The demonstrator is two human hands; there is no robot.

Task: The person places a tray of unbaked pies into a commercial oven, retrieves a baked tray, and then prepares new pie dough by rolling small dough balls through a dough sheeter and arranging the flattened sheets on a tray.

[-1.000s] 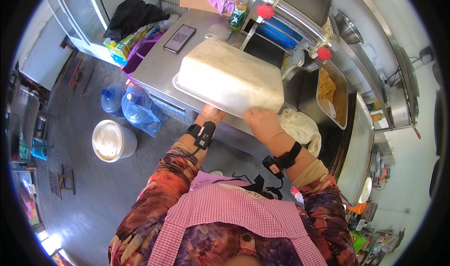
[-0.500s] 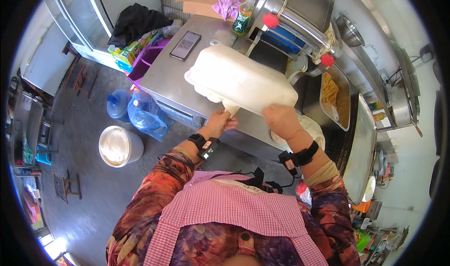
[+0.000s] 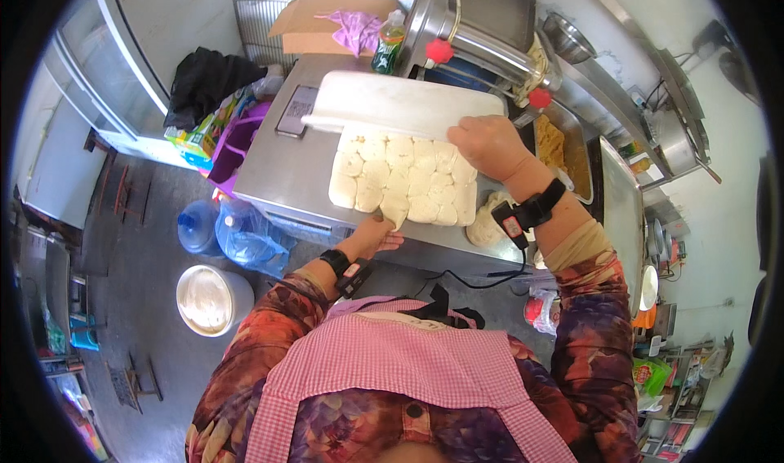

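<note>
A white plastic tub (image 3: 400, 101) is tipped up on its side over the steel worktable. My right hand (image 3: 494, 146) is closed on the tub's rim at its right end. In front of the tub lies a slab of pale dough balls (image 3: 404, 177), pressed together in rows. My left hand (image 3: 376, 238) pinches a small flap of dough at the slab's near edge, thumb on top. Beside the slab's right end sits a separate lump of pale dough (image 3: 487, 222), partly hidden by my right wrist.
A phone (image 3: 296, 110) lies on the steel worktable (image 3: 278, 165) at left. Behind stand a green bottle (image 3: 389, 45), a cardboard box (image 3: 302, 26) and a steel rolling machine (image 3: 498, 22). A metal tray (image 3: 576, 157) with brown food is at right. A white bucket (image 3: 214, 300) stands on the floor.
The tub has tipped away from me, and the slab of dough balls now shows on the table. My right hand has moved up with the rim; my left still pinches the dough.
</note>
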